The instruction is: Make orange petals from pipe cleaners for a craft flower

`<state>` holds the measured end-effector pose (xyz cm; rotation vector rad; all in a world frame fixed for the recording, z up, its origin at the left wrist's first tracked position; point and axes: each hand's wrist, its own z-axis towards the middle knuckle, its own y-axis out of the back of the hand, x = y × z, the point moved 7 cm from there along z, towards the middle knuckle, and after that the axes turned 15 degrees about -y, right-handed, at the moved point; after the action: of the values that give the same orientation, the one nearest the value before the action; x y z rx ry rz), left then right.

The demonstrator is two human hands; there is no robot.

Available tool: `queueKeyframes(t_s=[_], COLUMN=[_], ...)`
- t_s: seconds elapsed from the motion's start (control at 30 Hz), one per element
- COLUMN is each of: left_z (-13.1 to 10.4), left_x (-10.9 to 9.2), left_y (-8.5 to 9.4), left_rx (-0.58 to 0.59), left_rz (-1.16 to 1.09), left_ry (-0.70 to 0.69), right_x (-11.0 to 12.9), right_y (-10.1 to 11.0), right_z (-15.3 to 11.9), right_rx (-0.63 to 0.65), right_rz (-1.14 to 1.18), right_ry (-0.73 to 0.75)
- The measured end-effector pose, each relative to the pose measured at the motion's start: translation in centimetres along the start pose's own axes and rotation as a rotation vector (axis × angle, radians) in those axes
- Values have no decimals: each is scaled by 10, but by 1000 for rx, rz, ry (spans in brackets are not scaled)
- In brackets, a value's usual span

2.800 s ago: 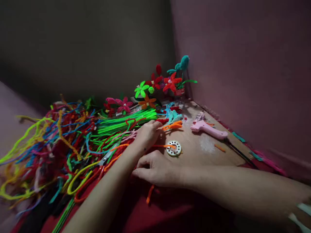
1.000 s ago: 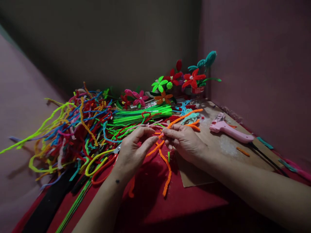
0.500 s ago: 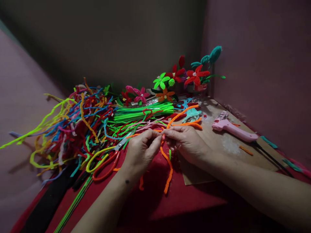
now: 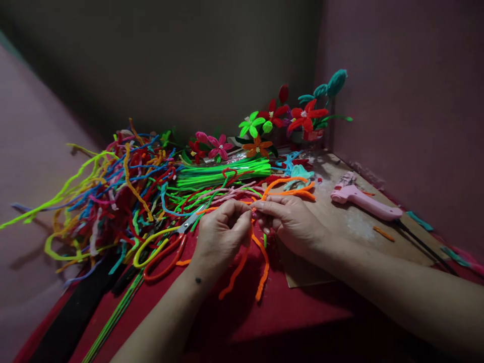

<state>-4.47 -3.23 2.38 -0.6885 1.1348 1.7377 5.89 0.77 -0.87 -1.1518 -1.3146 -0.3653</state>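
Observation:
Both hands meet over the red tabletop, pinching orange pipe cleaners [image 4: 262, 262] between thumbs and fingers. My left hand [image 4: 223, 227] is closed on them from the left; its fingertips hide the spot being held. From the right, my right hand [image 4: 287, 219] is closed on the same orange strands. Two orange ends hang down below the fingers, and other orange lengths loop out to the upper right over the cardboard. Scissors [image 4: 162, 254] with yellow and red handles lie just left of my left hand, blades toward it.
A tangled heap of coloured pipe cleaners [image 4: 113, 201] fills the left. Behind my hands lies a green pipe cleaner bundle [image 4: 223, 173]. Pipe cleaner flowers [image 4: 257, 146] stand along the back wall. On the cardboard [image 4: 313, 272] at right rests a pink glue gun [image 4: 363, 201] with a black cord.
The upper orange loop has bent lower toward the right. A second orange end now hangs in fuller view below my left hand. Both hands stay in nearly the same place.

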Motion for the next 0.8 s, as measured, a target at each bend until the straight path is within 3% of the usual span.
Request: queueKeyframes(t_s=[0.3, 0.43, 0.53, 0.8], left_z=[0, 1, 2, -5], left_x=[0, -3, -8, -32], left_y=[1, 2, 4, 0], left_rx=[-35, 16, 69, 124], left_rz=[-127, -82, 49, 617], left_ry=[61, 36, -83, -627], right_x=[-7, -6, -1, 15], right_y=[-3, -1, 1, 4], right_z=[1, 1, -2, -16], right_rx=[59, 42, -8, -227], right_rz=[162, 141, 43, -352], right_ry=[-88, -97, -45, 204])
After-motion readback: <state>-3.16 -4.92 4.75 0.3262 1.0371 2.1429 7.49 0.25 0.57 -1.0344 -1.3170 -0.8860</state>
